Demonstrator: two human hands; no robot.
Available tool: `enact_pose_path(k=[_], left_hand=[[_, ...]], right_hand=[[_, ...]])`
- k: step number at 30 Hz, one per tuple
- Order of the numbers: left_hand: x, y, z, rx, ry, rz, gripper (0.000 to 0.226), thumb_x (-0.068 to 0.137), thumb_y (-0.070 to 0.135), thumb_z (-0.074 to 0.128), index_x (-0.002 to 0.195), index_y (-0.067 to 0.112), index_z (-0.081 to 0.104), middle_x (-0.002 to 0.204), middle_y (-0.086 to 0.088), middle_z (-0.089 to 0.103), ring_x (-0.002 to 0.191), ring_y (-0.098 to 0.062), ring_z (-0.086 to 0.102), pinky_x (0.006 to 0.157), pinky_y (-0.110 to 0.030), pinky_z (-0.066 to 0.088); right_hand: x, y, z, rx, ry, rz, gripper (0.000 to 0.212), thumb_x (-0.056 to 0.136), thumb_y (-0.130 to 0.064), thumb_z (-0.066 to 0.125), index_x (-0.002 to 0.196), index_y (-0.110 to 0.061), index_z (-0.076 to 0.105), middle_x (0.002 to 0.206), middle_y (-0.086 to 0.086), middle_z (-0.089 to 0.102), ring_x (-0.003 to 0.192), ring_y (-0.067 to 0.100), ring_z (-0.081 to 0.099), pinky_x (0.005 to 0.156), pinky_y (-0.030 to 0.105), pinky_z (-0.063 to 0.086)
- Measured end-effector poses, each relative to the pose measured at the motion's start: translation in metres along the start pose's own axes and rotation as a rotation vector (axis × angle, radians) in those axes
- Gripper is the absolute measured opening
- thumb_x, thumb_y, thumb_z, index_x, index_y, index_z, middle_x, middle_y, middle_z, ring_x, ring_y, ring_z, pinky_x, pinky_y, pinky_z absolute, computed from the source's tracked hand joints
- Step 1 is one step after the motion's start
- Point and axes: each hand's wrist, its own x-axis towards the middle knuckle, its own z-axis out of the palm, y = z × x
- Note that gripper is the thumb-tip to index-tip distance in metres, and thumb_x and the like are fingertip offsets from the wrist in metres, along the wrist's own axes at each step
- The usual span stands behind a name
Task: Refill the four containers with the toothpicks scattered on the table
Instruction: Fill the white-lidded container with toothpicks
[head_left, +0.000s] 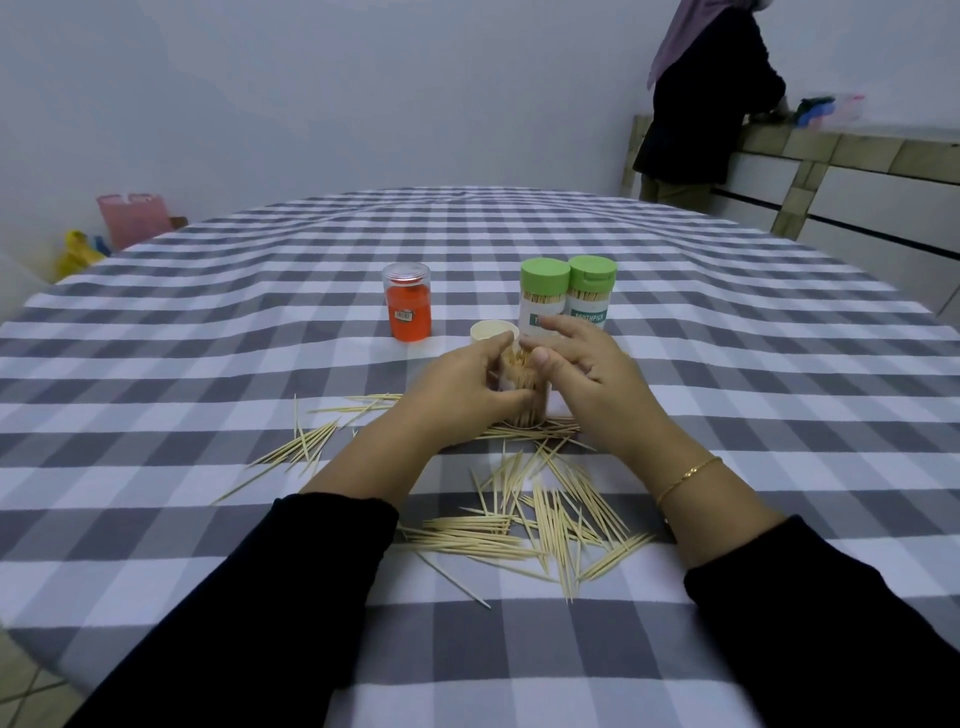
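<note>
I see the clear container (524, 400) standing upright at the middle of the checked surface (208, 364), packed with toothpicks on end, their long axis vertical. My left hand (467, 389) grips its side with curled fingers, while my right hand (587, 374) rests at the rim, fingers loosely spread, thumb touching the tips. Loose toothpicks (540, 525) lie flat and fanned every way just nearer me; beyond stand a cream lid (491, 330), an orange jar (408, 301) and two green-capped containers (569, 293).

Left hand (470, 387) grips a toothpick-filled container (524, 395) — right hand (582, 374) alongside.
</note>
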Motion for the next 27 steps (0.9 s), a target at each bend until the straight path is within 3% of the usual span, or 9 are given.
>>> enact_pose_path(k=[4, 7, 12, 16, 18, 21, 23, 27], left_hand=[[0.0025, -0.0013, 0.0003, -0.012, 0.002, 0.005, 0.083, 0.082, 0.041, 0.073, 0.151, 0.024, 0.03, 0.137, -0.003, 0.056, 0.121, -0.017, 0.054, 0.101, -0.04, 0.048], [0.0028, -0.0021, 0.001, -0.021, 0.001, 0.012, 0.084, 0.081, 0.041, 0.073, 0.151, 0.025, 0.03, 0.138, -0.003, 0.056, 0.121, -0.017, 0.054, 0.1, -0.04, 0.049], [0.0033, -0.0023, 0.0011, -0.021, 0.003, 0.02, 0.083, 0.08, 0.042, 0.074, 0.15, 0.024, 0.032, 0.134, -0.002, 0.058, 0.118, -0.017, 0.057, 0.099, -0.04, 0.05], [0.0043, -0.004, 0.0007, -0.013, 0.011, 0.03, 0.081, 0.081, 0.041, 0.074, 0.149, 0.026, 0.032, 0.135, -0.001, 0.057, 0.118, -0.016, 0.056, 0.098, -0.039, 0.05], [0.0049, -0.0054, 0.0009, -0.026, 0.01, 0.029, 0.082, 0.08, 0.041, 0.075, 0.149, 0.026, 0.034, 0.132, 0.0, 0.06, 0.115, -0.016, 0.058, 0.097, -0.04, 0.051], [0.0036, -0.0037, 0.0004, -0.047, 0.012, 0.055, 0.073, 0.08, 0.039, 0.076, 0.143, 0.027, 0.042, 0.121, 0.003, 0.064, 0.107, -0.014, 0.061, 0.093, -0.04, 0.053], [0.0021, -0.0018, -0.0008, -0.055, 0.02, 0.079, 0.066, 0.08, 0.036, 0.076, 0.139, 0.028, 0.047, 0.116, 0.004, 0.066, 0.103, -0.013, 0.062, 0.091, -0.04, 0.054], [0.0009, -0.001, -0.0015, -0.094, 0.011, 0.081, 0.063, 0.078, 0.032, 0.078, 0.135, 0.029, 0.05, 0.114, 0.006, 0.066, 0.102, -0.01, 0.063, 0.091, -0.039, 0.055]], right_hand=[[-0.0001, -0.0003, -0.0048, 0.05, -0.076, 0.057, 0.054, 0.087, -0.037, 0.027, 0.127, -0.02, 0.059, 0.142, -0.004, 0.043, 0.134, 0.009, 0.031, 0.113, 0.028, 0.02], [-0.0002, -0.001, -0.0067, 0.153, -0.065, 0.103, 0.049, 0.089, -0.035, 0.028, 0.116, -0.022, 0.066, 0.138, -0.007, 0.047, 0.132, 0.007, 0.035, 0.112, 0.031, 0.024], [0.0008, 0.0007, -0.0038, 0.051, -0.103, 0.124, 0.063, 0.084, -0.05, 0.026, 0.132, -0.021, 0.055, 0.142, -0.006, 0.043, 0.132, 0.006, 0.031, 0.113, 0.032, 0.021], [0.0001, -0.0041, -0.0043, 0.147, -0.019, 0.107, 0.04, 0.092, -0.04, 0.031, 0.097, -0.029, 0.068, 0.126, -0.011, 0.05, 0.125, 0.006, 0.039, 0.11, 0.036, 0.027], [0.0004, -0.0055, -0.0043, 0.116, 0.075, 0.1, 0.043, 0.09, -0.042, 0.028, 0.092, -0.029, 0.069, 0.118, -0.012, 0.053, 0.122, 0.009, 0.043, 0.108, 0.044, 0.029], [0.0007, -0.0025, -0.0015, -0.052, 0.017, 0.083, 0.051, 0.094, -0.048, 0.028, 0.118, -0.024, 0.065, 0.131, -0.005, 0.052, 0.128, 0.013, 0.037, 0.109, 0.048, 0.025], [0.0003, -0.0022, 0.0014, -0.089, -0.049, 0.055, 0.054, 0.094, -0.052, 0.027, 0.123, -0.025, 0.063, 0.133, -0.006, 0.051, 0.129, 0.013, 0.035, 0.11, 0.048, 0.024], [0.0016, -0.0032, -0.0002, 0.107, 0.094, 0.081, 0.037, 0.09, -0.049, 0.031, 0.086, -0.037, 0.067, 0.104, -0.021, 0.056, 0.114, 0.012, 0.048, 0.101, 0.049, 0.035]])
